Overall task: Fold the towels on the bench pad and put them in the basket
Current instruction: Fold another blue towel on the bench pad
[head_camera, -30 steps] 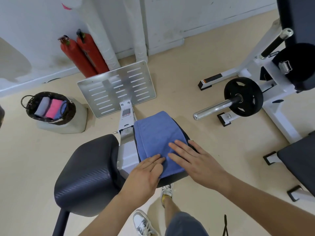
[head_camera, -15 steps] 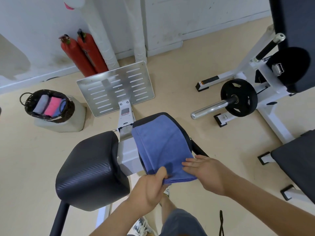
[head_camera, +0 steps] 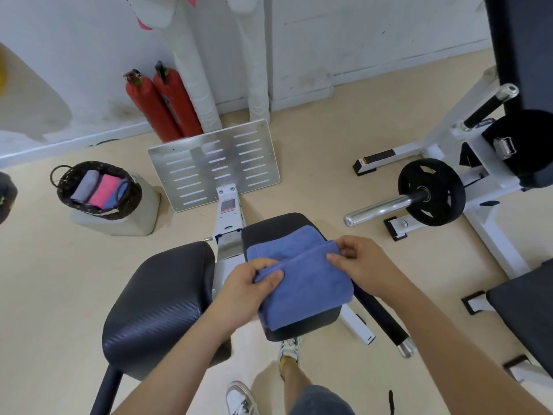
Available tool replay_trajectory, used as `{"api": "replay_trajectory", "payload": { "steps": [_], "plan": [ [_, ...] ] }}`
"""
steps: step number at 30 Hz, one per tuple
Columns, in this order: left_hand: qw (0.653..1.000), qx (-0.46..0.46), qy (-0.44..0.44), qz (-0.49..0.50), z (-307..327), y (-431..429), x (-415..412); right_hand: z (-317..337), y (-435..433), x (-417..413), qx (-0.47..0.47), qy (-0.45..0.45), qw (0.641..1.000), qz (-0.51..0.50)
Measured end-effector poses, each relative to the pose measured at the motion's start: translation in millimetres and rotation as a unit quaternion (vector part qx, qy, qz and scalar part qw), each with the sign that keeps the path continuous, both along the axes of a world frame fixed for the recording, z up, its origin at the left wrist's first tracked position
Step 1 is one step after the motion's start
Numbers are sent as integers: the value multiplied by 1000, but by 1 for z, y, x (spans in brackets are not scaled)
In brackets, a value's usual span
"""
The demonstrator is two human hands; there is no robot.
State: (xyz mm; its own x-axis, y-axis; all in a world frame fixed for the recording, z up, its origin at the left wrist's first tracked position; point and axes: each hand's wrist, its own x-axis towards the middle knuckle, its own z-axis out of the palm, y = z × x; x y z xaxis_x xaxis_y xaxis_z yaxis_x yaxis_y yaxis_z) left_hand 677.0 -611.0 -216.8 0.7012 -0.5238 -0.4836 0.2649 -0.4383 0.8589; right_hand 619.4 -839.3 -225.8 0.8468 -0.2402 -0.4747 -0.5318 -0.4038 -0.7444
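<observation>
White wall (head_camera: 359, 31), beige floor (head_camera: 314, 139), red extinguishers (head_camera: 163, 103).

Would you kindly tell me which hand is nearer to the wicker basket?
Left. The left hand grips the blue towel at its left edge, the side toward the wicker basket; the right hand pinches the right edge, farther away.

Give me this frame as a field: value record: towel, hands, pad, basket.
towel: blue towel, part-folded, upper layer held over the lower one
left hand: pinches the upper layer's left corner
right hand: pinches its right corner
support: bench pad, towel lies on it
basket: far left, on a pale block
basket contents: grey towel, pink towel, a blue one beside them
task state: fold in progress, towel not yet in basket
</observation>
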Motion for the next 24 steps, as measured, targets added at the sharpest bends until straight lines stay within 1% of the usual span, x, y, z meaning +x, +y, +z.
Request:
{"api": "replay_trajectory", "payload": {
  "steps": [3,6,8,10,12,17,24],
  "plan": [
    [998,49,5,38,1,-11,29,-5,7,27,-52,-3,998,-25],
    [992,114,-27,40,-11,-22,52,-14,12,50,-120,7,993,1],
    [982,176,-61,11,-22,-27,62,-23,16,60,-183,30,982,46],
    [963,248,-103,-38,-33,-31,67,-33,18,65,-242,67,964,86],
    [945,292,-133,-68,-41,-32,69,-40,19,68,-281,80,950,107],
    [932,321,-142,-86,-50,-36,78,-44,16,78,-320,81,931,153],
    [921,340,-105,-158,-55,-43,89,-43,11,87,-325,93,918,206]
  ]
}}
